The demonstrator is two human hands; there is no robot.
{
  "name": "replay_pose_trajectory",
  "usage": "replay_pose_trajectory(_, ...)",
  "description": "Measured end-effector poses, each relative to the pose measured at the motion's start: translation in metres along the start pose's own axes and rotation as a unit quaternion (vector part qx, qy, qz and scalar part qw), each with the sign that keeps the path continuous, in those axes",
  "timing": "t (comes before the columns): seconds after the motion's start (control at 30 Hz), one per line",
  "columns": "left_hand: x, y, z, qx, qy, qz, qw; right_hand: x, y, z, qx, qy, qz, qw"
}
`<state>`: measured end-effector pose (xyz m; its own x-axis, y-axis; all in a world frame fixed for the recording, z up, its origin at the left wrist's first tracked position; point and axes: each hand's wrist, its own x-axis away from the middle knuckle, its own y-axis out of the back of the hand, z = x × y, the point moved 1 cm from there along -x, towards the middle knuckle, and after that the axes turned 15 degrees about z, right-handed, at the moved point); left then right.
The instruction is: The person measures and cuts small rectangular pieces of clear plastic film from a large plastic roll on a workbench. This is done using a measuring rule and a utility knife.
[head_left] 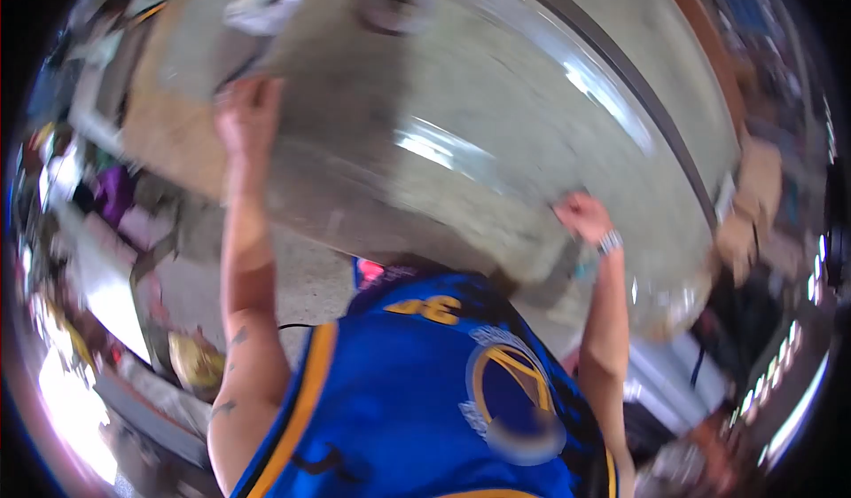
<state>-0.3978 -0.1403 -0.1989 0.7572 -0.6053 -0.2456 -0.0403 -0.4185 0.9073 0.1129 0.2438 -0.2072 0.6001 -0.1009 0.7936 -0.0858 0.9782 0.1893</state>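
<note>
My left hand (248, 112) is over the left part of a glossy grey-green worktop (505, 81), its fingers curled. A thin dark strip (241, 70) shows right at its fingertips, blurred. Just beyond lies a crumpled whitish bundle (266, 6). My right hand (581, 216), with a metal-banded watch (610, 243) on the wrist, is low over the right part of the worktop. Its fingers are bent together in a pinch, a small dark spot at their tips; I cannot tell what they hold.
A roll-like ring (393, 8) sits on the far part of the worktop. A dark strip (612, 50) curves along its far right side. Brown cardboard (168, 134) lies at left, brown boxes (753, 196) stand at right, and a yellow bag (195, 360) is at lower left.
</note>
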Motion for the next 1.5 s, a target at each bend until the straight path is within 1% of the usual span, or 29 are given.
replay_pose_trajectory(0.03, 0.002, -0.003, 0.002, 0.017, 0.030, 0.029, 0.999, 0.011, -0.002, 0.013, -0.026, -0.004, -0.023, 0.999)
replay_pose_trajectory(0.07, 0.002, -0.003, 0.003, 0.021, 0.029, 0.028, 0.999, 0.018, 0.002, 0.005, -0.029, -0.016, -0.030, 0.999)
replay_pose_trajectory(0.1, 0.004, -0.013, 0.017, 0.027, 0.030, 0.034, 0.999, 0.027, 0.004, -0.002, -0.060, -0.044, -0.032, 0.997)
replay_pose_trajectory(0.17, 0.002, -0.014, 0.010, 0.063, 0.018, 0.035, 0.997, 0.041, 0.005, -0.023, -0.090, -0.055, -0.076, 0.991)
replay_pose_trajectory(0.27, 0.000, -0.013, 0.008, 0.011, 0.011, 0.051, 0.999, 0.055, 0.012, -0.040, -0.034, -0.113, -0.103, 0.988)
replay_pose_trajectory(0.3, 0.000, -0.012, 0.011, 0.020, 0.011, 0.046, 0.999, 0.059, 0.014, -0.046, 0.009, -0.107, -0.112, 0.988)
replay_pose_trajectory(0.4, 0.002, -0.020, 0.019, 0.041, 0.020, 0.043, 0.998, 0.069, 0.016, -0.053, 0.074, -0.119, -0.138, 0.981)
replay_pose_trajectory(0.53, 0.002, -0.019, 0.022, 0.028, 0.043, 0.055, 0.997, 0.075, 0.017, -0.060, 0.103, -0.125, -0.173, 0.971)
replay_pose_trajectory(0.57, 0.002, -0.017, 0.021, 0.028, 0.044, 0.058, 0.997, 0.074, 0.018, -0.063, 0.088, -0.131, -0.166, 0.973)
replay_pose_trajectory(0.67, 0.001, -0.019, 0.020, 0.042, 0.045, 0.057, 0.996, 0.074, 0.021, -0.063, 0.127, -0.133, -0.170, 0.968)
replay_pose_trajectory(0.7, 0.002, -0.019, 0.020, 0.048, 0.046, 0.057, 0.996, 0.073, 0.021, -0.065, 0.124, -0.142, -0.173, 0.967)
replay_pose_trajectory(0.8, 0.001, -0.020, 0.021, 0.042, 0.029, 0.050, 0.997, 0.074, 0.021, -0.068, 0.110, -0.128, -0.183, 0.969)
replay_pose_trajectory(0.83, 0.000, -0.024, 0.024, 0.044, 0.026, 0.049, 0.997, 0.075, 0.022, -0.064, 0.083, -0.156, -0.168, 0.970)
replay_pose_trajectory(1.0, -0.003, -0.033, 0.038, 0.035, 0.009, 0.051, 0.998, 0.074, 0.022, -0.066, 0.082, -0.154, -0.163, 0.971)
replay_pose_trajectory(1.07, -0.007, -0.026, 0.038, 0.049, 0.047, 0.086, 0.994, 0.075, 0.026, -0.063, 0.078, -0.157, -0.151, 0.973)
replay_pose_trajectory(1.1, -0.008, -0.021, 0.029, 0.059, 0.068, 0.100, 0.991, 0.076, 0.026, -0.063, 0.105, -0.141, -0.156, 0.972)
replay_pose_trajectory(1.13, -0.007, -0.019, 0.017, 0.003, 0.043, 0.025, 0.999, 0.076, 0.027, -0.063, 0.110, -0.132, -0.159, 0.972)
replay_pose_trajectory(1.2, 0.000, -0.023, -0.026, -0.111, -0.003, -0.123, 0.986, 0.076, 0.026, -0.064, 0.121, -0.116, -0.161, 0.973)
replay_pose_trajectory(1.23, 0.006, -0.017, -0.082, -0.048, -0.026, -0.076, 0.996, 0.075, 0.025, -0.066, 0.118, -0.114, -0.169, 0.972)
replay_pose_trajectory(1.27, 0.019, -0.013, -0.155, 0.015, -0.050, -0.030, 0.998, 0.076, 0.025, -0.066, 0.110, -0.120, -0.164, 0.973)
replay_pose_trajectory(1.3, 0.036, -0.023, -0.216, 0.071, -0.132, 0.027, 0.988, 0.076, 0.025, -0.066, 0.102, -0.125, -0.159, 0.974)
replay_pose_trajectory(1.33, 0.050, -0.021, -0.279, 0.093, -0.232, 0.187, 0.950, 0.075, 0.026, -0.067, 0.092, -0.130, -0.154, 0.975)
replay_pose_trajectory(1.37, 0.070, -0.033, -0.330, 0.113, -0.312, 0.239, 0.913, 0.073, 0.026, -0.070, 0.100, -0.133, -0.151, 0.974)
replay_pose_trajectory(1.4, 0.083, -0.048, -0.372, 0.135, -0.405, 0.314, 0.848, 0.072, 0.027, -0.071, 0.101, -0.141, -0.149, 0.973)
replay_pose_trajectory(1.43, 0.094, -0.067, -0.405, 0.149, -0.446, 0.365, 0.804, 0.071, 0.026, -0.071, 0.102, -0.149, -0.147, 0.973)
replay_pose_trajectory(1.5, 0.108, -0.095, -0.448, 0.123, -0.475, 0.432, 0.757, 0.071, 0.026, -0.070, 0.118, -0.157, -0.140, 0.970)
